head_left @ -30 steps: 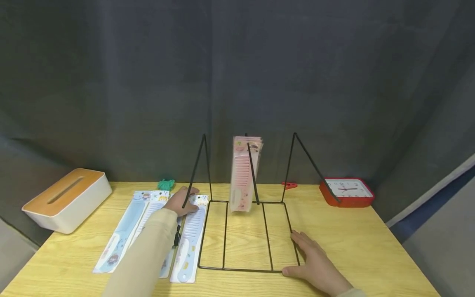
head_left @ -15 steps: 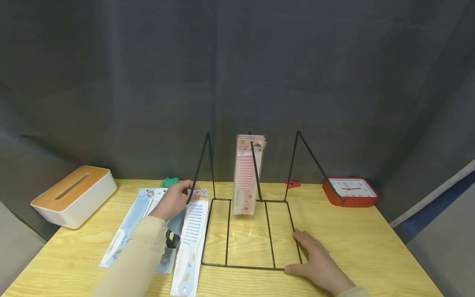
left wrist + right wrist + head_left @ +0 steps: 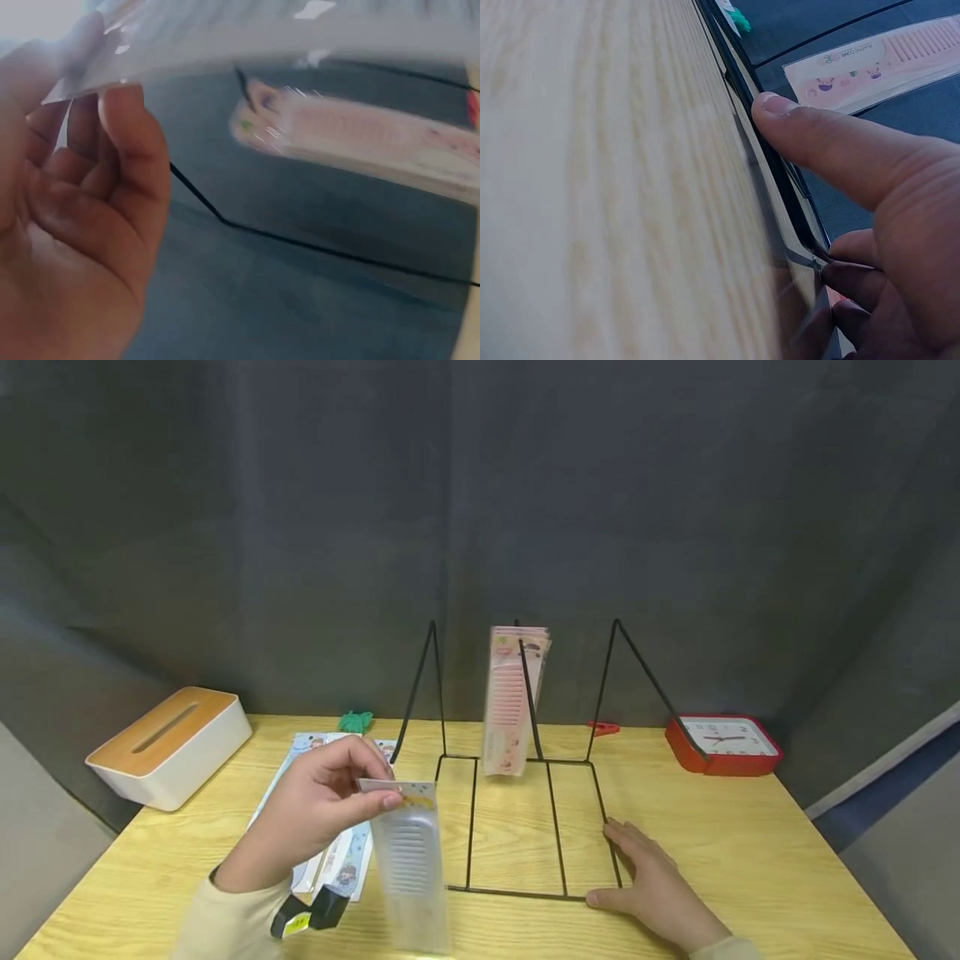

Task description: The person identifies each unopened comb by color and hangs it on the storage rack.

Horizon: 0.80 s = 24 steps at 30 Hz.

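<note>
My left hand point(image 3: 315, 814) pinches the top edge of a clear-packed blue comb point(image 3: 408, 864), which hangs upright from thumb and fingers left of the black wire rack point(image 3: 525, 894). Close up in the left wrist view, the clear wrapper point(image 3: 247, 45) stretches across the top. Other packed blue combs point(image 3: 352, 864) lie on the table, partly hidden by my left arm. Several packed pink combs point(image 3: 506, 702) hang on the rack's middle hook; the two outer hooks are bare. My right hand point(image 3: 656, 889) rests at the rack's front right corner, thumb point(image 3: 780, 112) on the front bar, fingers along the side bar.
A white tissue box point(image 3: 168, 756) with a wooden lid stands on the left. Behind the blue combs lies a green string bundle point(image 3: 356, 722). At the back right are a red clip point(image 3: 606, 728) and a red clock point(image 3: 723, 737), before a dark curtain point(image 3: 337, 527).
My left hand has taken a packed blue comb from the table, lifted it and brought it nearer to me. My right hand keeps its place on the rack; the view has shifted slightly left.
</note>
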{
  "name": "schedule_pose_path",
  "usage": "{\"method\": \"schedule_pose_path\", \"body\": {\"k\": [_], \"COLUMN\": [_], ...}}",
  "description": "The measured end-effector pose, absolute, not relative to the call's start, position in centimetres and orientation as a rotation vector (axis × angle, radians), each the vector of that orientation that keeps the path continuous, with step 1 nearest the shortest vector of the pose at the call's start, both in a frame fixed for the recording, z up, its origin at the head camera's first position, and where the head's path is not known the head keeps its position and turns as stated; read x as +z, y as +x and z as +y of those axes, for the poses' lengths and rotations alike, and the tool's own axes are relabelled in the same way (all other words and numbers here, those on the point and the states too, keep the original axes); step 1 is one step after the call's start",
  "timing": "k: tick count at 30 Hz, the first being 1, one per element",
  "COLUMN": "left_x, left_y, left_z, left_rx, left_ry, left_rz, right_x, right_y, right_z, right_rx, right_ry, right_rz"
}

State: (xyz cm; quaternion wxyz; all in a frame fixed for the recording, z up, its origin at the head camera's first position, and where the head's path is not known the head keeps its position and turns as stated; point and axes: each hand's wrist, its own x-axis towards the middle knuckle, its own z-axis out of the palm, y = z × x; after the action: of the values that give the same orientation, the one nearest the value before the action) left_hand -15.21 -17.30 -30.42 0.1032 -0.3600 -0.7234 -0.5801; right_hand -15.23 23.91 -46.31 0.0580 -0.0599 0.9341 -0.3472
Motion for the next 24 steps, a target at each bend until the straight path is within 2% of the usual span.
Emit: {"method": "schedule_pose_path", "body": {"k": [4, 14, 18, 24], "left_x": [-29.0, -28.3, -28.2, -27.9], "left_y": [-14.3, -15.9, -17.6, -21.7], "left_z": [-17.0, -16.9, -16.9, -16.2], "left_rx": [-1.752, -1.727, -1.686, -1.745], "left_ry": [-1.123, -1.053, -0.925, -0.681], "left_rz": [-2.039, -2.091, -2.225, -2.34], "right_x": [-46.1, -46.0, -46.0, -46.1], "right_y": [-15.3, -15.2, -15.1, -15.2], "right_z": [24.0, 23.9, 23.9, 24.1], "right_rx": [-1.056, -1.042, -1.048, -1.063], "right_ry": [-0.181, -0.167, -0.163, -0.172], "right_rz": [2.828, 2.837, 2.83, 2.821]}}
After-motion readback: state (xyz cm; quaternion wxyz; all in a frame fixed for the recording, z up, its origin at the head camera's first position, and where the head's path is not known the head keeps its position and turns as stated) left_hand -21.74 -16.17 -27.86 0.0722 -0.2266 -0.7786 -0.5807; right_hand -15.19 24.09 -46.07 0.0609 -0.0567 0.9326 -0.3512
